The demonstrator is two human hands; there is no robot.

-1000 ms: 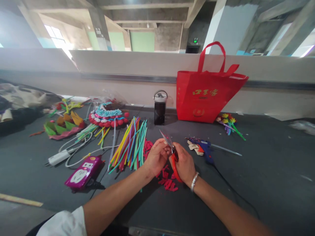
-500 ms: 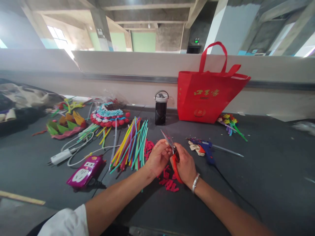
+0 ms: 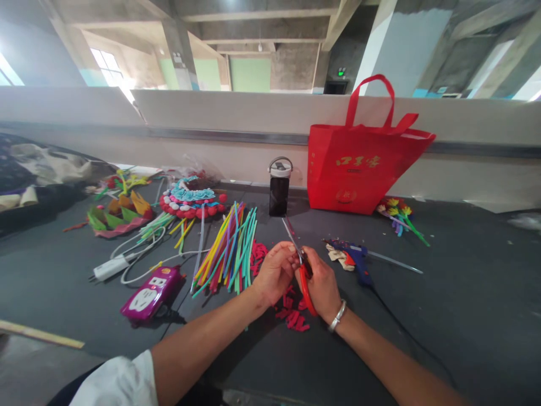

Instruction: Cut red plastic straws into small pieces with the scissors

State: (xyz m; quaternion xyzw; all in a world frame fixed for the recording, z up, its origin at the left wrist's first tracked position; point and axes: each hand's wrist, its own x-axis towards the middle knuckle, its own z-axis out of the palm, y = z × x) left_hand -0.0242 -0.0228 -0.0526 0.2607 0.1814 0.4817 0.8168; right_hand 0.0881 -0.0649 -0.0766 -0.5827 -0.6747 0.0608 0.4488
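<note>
My right hand grips red-handled scissors, blades closed and pointing up and to the left. My left hand is pinched right beside the blades on something too small to make out. Under both hands lie several short red cut pieces on the dark table. A bundle of coloured pipe-cleaner sticks lies just left of my left hand.
A blue glue gun with its cord lies right of my hands. Behind stand a dark bottle and a red tote bag. To the left are a purple power strip, a white plug and finished flower crafts.
The scissor blades have closed and now point steeper. Both hands stayed together at the same spot while the view drifted slightly.
</note>
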